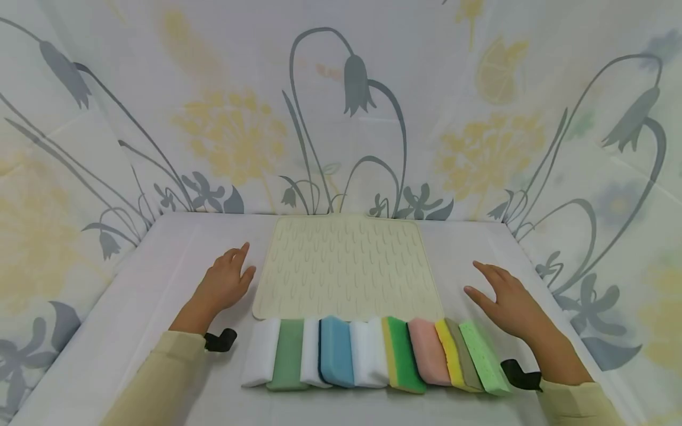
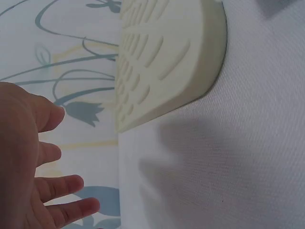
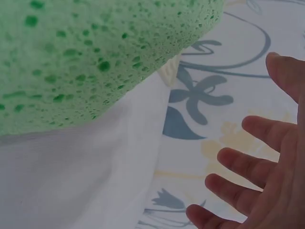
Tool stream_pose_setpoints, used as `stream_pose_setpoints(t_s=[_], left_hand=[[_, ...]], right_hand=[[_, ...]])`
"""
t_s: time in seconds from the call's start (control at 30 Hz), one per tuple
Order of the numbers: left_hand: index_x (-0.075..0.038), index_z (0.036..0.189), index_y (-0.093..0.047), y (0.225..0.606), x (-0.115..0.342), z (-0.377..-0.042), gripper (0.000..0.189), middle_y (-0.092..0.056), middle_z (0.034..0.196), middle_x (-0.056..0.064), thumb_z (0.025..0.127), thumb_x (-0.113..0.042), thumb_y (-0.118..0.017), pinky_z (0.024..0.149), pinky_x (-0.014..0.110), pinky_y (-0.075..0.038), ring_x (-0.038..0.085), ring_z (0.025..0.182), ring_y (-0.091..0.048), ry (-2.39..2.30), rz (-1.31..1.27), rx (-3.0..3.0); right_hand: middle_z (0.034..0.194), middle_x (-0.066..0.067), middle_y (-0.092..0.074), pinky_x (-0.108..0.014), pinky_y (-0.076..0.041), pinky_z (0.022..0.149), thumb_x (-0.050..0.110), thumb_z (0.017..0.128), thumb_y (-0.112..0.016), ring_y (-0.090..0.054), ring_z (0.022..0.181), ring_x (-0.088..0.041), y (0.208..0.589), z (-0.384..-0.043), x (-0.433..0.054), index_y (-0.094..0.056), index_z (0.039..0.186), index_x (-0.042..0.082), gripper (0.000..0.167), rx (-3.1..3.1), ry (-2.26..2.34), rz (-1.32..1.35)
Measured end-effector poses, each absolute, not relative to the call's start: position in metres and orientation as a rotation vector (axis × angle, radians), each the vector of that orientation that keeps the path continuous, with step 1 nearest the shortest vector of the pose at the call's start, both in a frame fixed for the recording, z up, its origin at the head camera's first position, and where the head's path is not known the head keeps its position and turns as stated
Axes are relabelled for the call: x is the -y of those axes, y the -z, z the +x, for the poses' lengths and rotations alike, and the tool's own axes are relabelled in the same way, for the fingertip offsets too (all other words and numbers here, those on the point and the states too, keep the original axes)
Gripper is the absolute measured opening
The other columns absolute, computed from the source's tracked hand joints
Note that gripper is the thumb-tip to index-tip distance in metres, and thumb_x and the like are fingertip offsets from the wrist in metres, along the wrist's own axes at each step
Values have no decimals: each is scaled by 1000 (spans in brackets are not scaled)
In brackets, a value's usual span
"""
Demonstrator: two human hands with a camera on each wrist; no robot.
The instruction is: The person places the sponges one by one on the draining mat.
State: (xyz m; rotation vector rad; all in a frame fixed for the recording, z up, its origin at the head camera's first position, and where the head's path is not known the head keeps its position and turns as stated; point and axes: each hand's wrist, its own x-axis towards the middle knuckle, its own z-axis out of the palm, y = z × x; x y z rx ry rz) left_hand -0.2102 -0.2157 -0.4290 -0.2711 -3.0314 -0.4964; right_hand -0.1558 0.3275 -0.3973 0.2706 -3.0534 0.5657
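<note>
My left hand [image 1: 226, 280] hovers left of a cream ridged mat [image 1: 346, 266], fingers spread and holding nothing. To the mat's right, my right hand [image 1: 508, 302] is likewise empty with its fingers apart. A row of sponges lies along the mat's near edge: white ones [image 1: 261, 355], a sage green one [image 1: 290, 355], a blue one [image 1: 337, 352], a yellow-and-green one [image 1: 405, 355], a pink one [image 1: 428, 353], a yellow-and-grey one [image 1: 462, 358] and a light green porous one [image 1: 485, 358]. In the right wrist view, this porous sponge [image 3: 95, 57] looms large beside the right hand.
A white cloth covers the table [image 1: 208, 378]. Behind it and at both sides hangs a curtain [image 1: 341, 148] printed with grey and yellow flowers. Dark straps with small cameras [image 1: 221, 340] sit on the wrists, by beige sleeves [image 1: 154, 378].
</note>
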Motion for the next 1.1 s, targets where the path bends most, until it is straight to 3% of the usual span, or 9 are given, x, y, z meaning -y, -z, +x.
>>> stream_pose_setpoints(t_s=[0.5,0.7,0.93,1.1], left_hand=[[-3,152,-26,446,206,-206,63,-37,144,31,98,-28,-47,104,62,-35,50,131,-36,658,-193,3133],[0,148,-34,452,203,-205,59,-41,141,31,97,-27,-49,104,61,-36,49,130,-39,694,-202,3138],[3,141,-44,453,198,-208,54,-58,121,25,95,-24,-52,94,53,-46,40,112,-55,726,-177,3140],[5,138,-47,451,197,-207,52,-62,112,22,94,-21,-54,88,50,-48,35,102,-59,777,-166,3146]], right_hand=[[142,-23,-44,-65,-40,93,58,93,-51,-44,127,-47,408,-123,-325,-46,139,10,67,3146,-663,206],[136,-21,-51,-60,-45,88,56,92,-55,-50,122,-45,410,-117,-323,-51,133,10,61,3164,-674,201],[124,-14,-58,-50,-51,77,53,89,-61,-59,110,-38,411,-110,-325,-54,116,13,49,3200,-726,203],[124,-13,-58,-50,-52,75,51,89,-62,-62,105,-37,412,-106,-327,-51,106,15,42,3240,-765,195]])
